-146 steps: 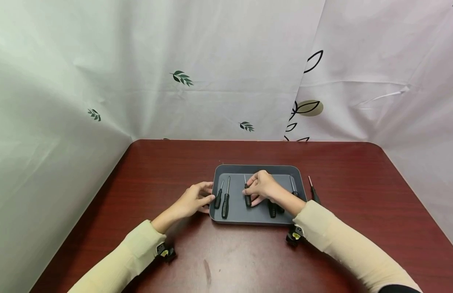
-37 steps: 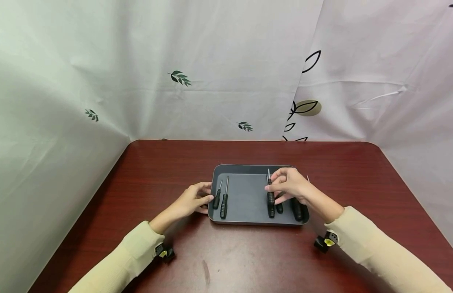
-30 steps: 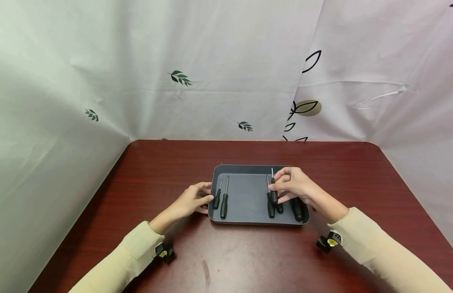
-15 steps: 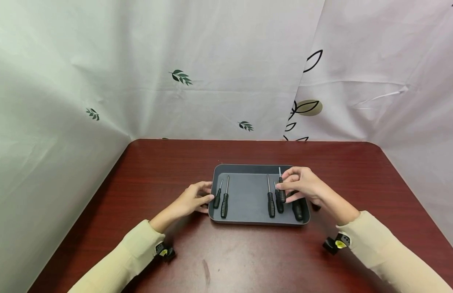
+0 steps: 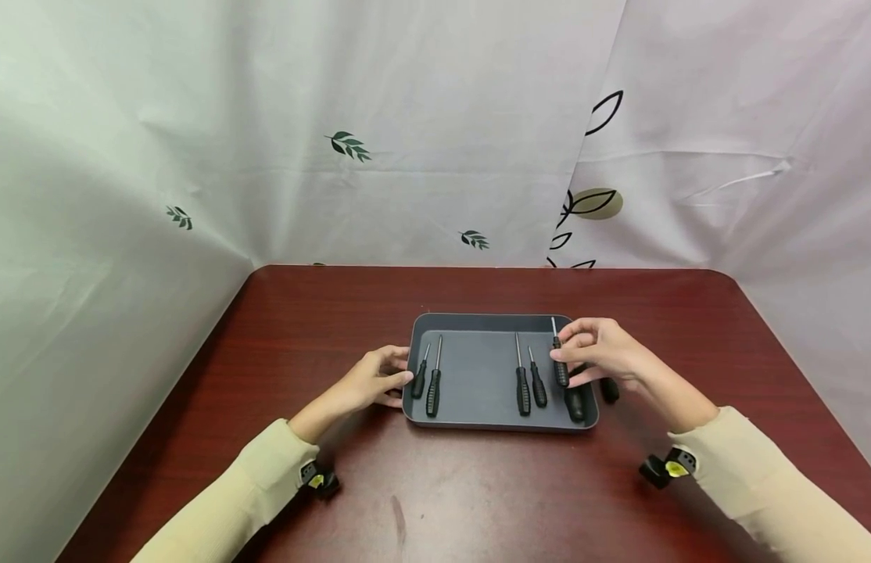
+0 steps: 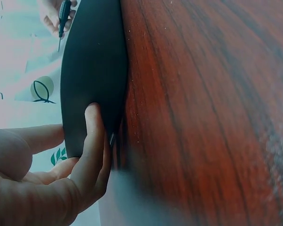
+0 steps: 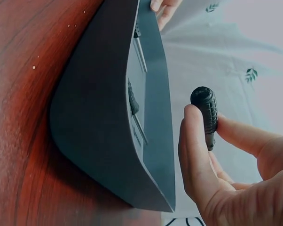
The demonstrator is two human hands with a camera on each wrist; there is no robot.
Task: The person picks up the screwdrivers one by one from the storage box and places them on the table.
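A grey rectangular tray (image 5: 478, 426) lies on the table with several black-handled screwdrivers in it. My left hand (image 5: 372, 381) holds the tray's left end, fingers on the outer wall (image 6: 92, 47) and thumb at the rim. Over the tray's right end, my right hand (image 5: 607, 352) pinches a small black screwdriver (image 5: 560, 361) by its handle, shaft pointing away. In the right wrist view this screwdriver (image 7: 205, 106) is raised clear of the tray wall. A thicker screwdriver (image 5: 575, 403) lies below it, partly covered by the hand.
Two screwdrivers lie at the tray's left: a short one (image 5: 419, 381) and a longer one (image 5: 433, 387). Two more, one long (image 5: 523, 391) and one short (image 5: 539, 391), lie right of centre. Another black handle (image 5: 609, 389) rests on the table (image 5: 323, 313) beyond the tray's right wall.
My right hand has lifted the small screwdriver from the tray's middle and carried it right, past two lying screwdrivers, to the right end. My left hand has stayed at the tray's left end.
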